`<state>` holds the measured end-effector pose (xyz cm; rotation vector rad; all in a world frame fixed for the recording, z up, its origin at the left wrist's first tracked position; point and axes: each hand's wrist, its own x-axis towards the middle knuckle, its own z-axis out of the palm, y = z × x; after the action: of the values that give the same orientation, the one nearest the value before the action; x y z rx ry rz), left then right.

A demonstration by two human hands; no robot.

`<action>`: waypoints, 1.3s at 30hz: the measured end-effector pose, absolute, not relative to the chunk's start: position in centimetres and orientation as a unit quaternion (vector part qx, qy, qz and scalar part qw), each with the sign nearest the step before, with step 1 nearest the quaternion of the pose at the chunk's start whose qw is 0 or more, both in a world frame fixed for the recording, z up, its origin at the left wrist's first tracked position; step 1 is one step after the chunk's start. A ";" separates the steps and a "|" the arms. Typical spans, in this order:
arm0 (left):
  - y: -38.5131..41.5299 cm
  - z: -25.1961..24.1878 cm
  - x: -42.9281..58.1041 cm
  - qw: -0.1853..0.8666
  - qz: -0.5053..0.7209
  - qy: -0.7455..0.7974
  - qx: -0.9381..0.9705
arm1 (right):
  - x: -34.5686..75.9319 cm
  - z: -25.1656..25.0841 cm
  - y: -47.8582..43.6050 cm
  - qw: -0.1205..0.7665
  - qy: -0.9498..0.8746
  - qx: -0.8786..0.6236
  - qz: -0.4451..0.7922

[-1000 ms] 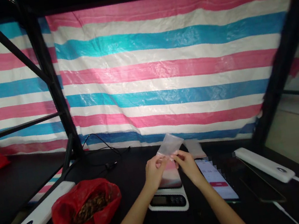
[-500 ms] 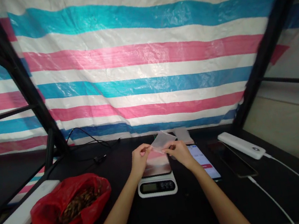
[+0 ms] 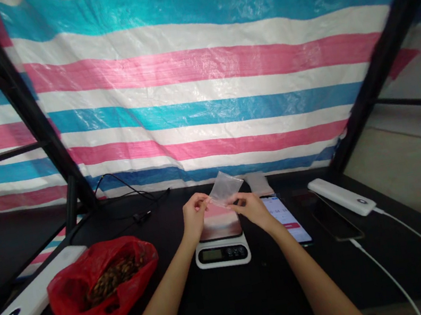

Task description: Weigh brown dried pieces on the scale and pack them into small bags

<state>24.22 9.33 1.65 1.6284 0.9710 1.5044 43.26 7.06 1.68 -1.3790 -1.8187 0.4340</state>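
Hands, two: left hand (image 3: 195, 217) and right hand (image 3: 255, 209), each pinching a lower edge of one clear bag (image 3: 225, 187) between thumb and fingers. Clock positions taken from the scale.

Clear bag: 12 o'clock, above the far end of the plate (image 3: 220, 227); contact with it cannot be told.

Scale (image 3: 243, 256): white, on a black counter (image 3: 229, 305); display reading and button marks illegible. Plate's far end hidden behind bag and hands.

Phone, lit (image 3: 288, 220): 3 o'clock; pinkish-red bar on screen, characters too blurred to read; top end hard to make out.

Phone, dark (image 3: 336, 220): 3 o'clock, farther out, white cable (image 3: 380, 269) attached, cut off by the lower edge.

White power banks, two: one (image 3: 342, 195) towards 2 o'clock, another (image 3: 41, 289) near 9; markings on their dark ovals unreadable.

Red bag (image 3: 71, 304): between 8 and 9 o'clock, open, brown pieces (image 3: 117, 276) inside; lower contents hidden.

Pale flat packet (image 3: 259, 186): between 1 and 2 o'clock, lettering indistinct.

Black cable (image 3: 142, 217): 10 o'clock.
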 end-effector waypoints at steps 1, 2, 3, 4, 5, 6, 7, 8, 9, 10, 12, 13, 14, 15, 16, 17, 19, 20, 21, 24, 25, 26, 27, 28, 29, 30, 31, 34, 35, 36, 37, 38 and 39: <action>9.3 1.7 24.3 0.350 0.584 0.380 0.626 | 43.2 1.7 7.1 0.398 -0.717 -0.545 0.175; 9.2 1.7 24.3 0.350 0.586 0.382 0.623 | 43.1 1.7 7.0 0.402 -0.713 -0.546 0.178; 9.2 1.7 24.3 0.352 0.587 0.382 0.622 | 43.0 1.8 7.0 0.408 -0.708 -0.548 0.180; 9.2 1.7 24.3 0.355 0.586 0.381 0.621 | 42.9 1.9 7.0 0.415 -0.702 -0.550 0.179; 9.2 1.7 24.3 0.359 0.586 0.379 0.620 | 42.9 1.9 7.0 0.422 -0.697 -0.551 0.177; 9.3 1.7 24.2 0.361 0.583 0.378 0.622 | 42.8 2.0 6.9 0.428 -0.695 -0.552 0.173; 9.3 1.7 24.2 0.361 0.580 0.376 0.626 | 42.7 2.1 6.9 0.431 -0.694 -0.551 0.169; 9.4 1.7 24.1 0.359 0.575 0.375 0.632 | 42.7 2.1 6.8 0.431 -0.695 -0.551 0.165; 9.4 1.7 24.1 0.356 0.569 0.373 0.640 | 42.7 2.2 6.8 0.429 -0.697 -0.551 0.162; 9.4 1.7 24.0 0.351 0.564 0.372 0.649 | 42.8 2.2 6.8 0.426 -0.698 -0.552 0.161; 9.2 1.7 24.0 0.333 0.556 0.372 0.664 | 42.8 2.2 6.7 0.421 -0.700 -0.554 0.164; 9.1 1.7 24.0 0.319 0.555 0.377 0.669 | 42.8 2.2 6.7 0.419 -0.700 -0.554 0.169; 8.9 1.7 24.1 0.303 0.554 0.385 0.673 | 42.8 2.1 6.7 0.418 -0.700 -0.552 0.177; 8.7 1.7 24.1 0.285 0.553 0.394 0.677 | 42.8 2.1 6.7 0.417 -0.701 -0.549 0.184; 8.5 1.8 24.2 0.269 0.550 0.405 0.680 | 42.8 2.0 6.7 0.416 -0.702 -0.546 0.191; 8.3 1.8 24.2 0.253 0.546 0.416 0.682 | 42.7 2.0 6.7 0.415 -0.703 -0.543 0.196; 8.0 1.9 24.3 0.228 0.535 0.437 0.686 | 42.6 2.0 6.6 0.415 -0.706 -0.540 0.196; 7.9 1.9 24.3 0.217 0.529 0.445 0.689 | 42.6 2.0 6.6 0.415 -0.707 -0.539 0.192; 7.9 1.9 24.3 0.207 0.523 0.452 0.692 | 42.5 2.0 6.6 0.415 -0.709 -0.539 0.185; 8.0 1.8 24.3 0.199 0.512 0.458 0.699 | 42.5 2.1 6.5 0.409 -0.714 -0.545 0.157; 8.1 1.8 24.3 0.206 0.511 0.452 0.701 | 42.5 2.2 6.5 0.405 -0.716 -0.548 0.148; 8.2 1.8 24.3 0.219 0.513 0.441 0.703 | 42.5 2.3 6.4 0.402 -0.718 -0.551 0.138; 8.4 1.8 24.2 0.233 0.516 0.427 0.705 | 42.6 2.5 6.4 0.400 -0.719 -0.554 0.130; 8.5 1.8 24.2 0.247 0.520 0.412 0.706 | 42.6 2.7 6.3 0.400 -0.718 -0.557 0.120; 8.6 1.7 24.2 0.259 0.522 0.399 0.708 | 42.6 2.9 6.2 0.402 -0.715 -0.560 0.111; 8.6 1.7 24.2 0.265 0.522 0.390 0.710 | 42.6 3.0 6.2 0.406 -0.712 -0.563 0.104; 8.7 1.7 24.3 0.268 0.521 0.384 0.714 | 42.5 3.1 6.2 0.410 -0.709 -0.565 0.100; 8.6 1.8 24.3 0.268 0.518 0.371 0.722 | 42.5 3.2 6.2 0.417 -0.710 -0.559 0.100; 8.5 1.8 24.3 0.269 0.520 0.366 0.723 | 42.5 3.1 6.2 0.418 -0.712 -0.555 0.103; 8.5 1.9 24.3 0.272 0.522 0.362 0.723 | 42.4 3.0 6.3 0.419 -0.714 -0.551 0.106; 8.5 1.9 24.3 0.274 0.524 0.360 0.722 | 42.4 2.9 6.3 0.420 -0.714 -0.549 0.109; 8.4 2.0 24.2 0.273 0.524 0.361 0.721 | 42.4 2.8 6.4 0.421 -0.715 -0.547 0.113; 8.4 2.0 24.2 0.271 0.522 0.364 0.722 | 42.4 2.7 6.4 0.422 -0.714 -0.547 0.116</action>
<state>24.20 8.41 2.01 1.9450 0.9799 1.4051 42.40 6.45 2.70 -1.3688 -1.7890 0.2910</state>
